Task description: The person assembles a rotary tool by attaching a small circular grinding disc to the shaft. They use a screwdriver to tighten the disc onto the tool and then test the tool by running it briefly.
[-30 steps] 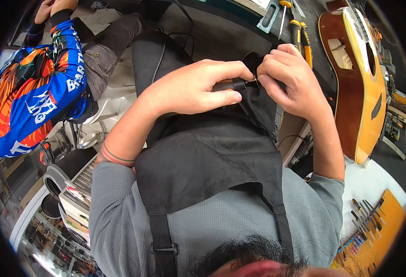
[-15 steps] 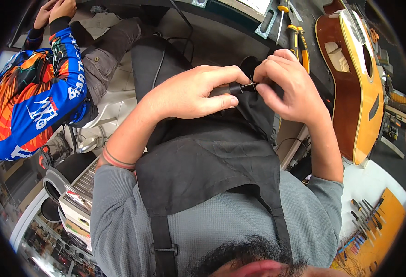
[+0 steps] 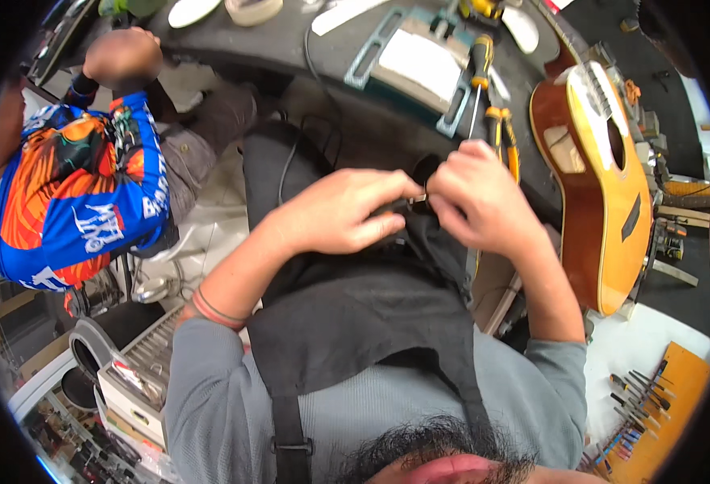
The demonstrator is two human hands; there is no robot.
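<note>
My left hand (image 3: 343,211) and my right hand (image 3: 477,198) meet over my black apron (image 3: 355,298). Between their fingertips sits a small black cylindrical part with a metal shaft (image 3: 419,198); most of it is hidden, and its exact kind does not show. The left thumb and forefinger pinch its black end, while curled right fingers close on the metal end. Just beyond the right hand, on the dark workbench, lie a yellow-and-black screwdriver (image 3: 481,64) and yellow-handled pliers (image 3: 496,129).
An acoustic guitar (image 3: 605,202) rests on its side at the right. A teal metal vise (image 3: 363,64) and a tape roll (image 3: 254,10) are on the workbench (image 3: 290,48). A co-worker in a colourful shirt (image 3: 105,218) sits at left. Several files hang on a wooden board (image 3: 685,379).
The view has tilted up, showing more of the workbench and the vise. My hands are closer together, covering more of the small part. The co-worker's hands have shifted.
</note>
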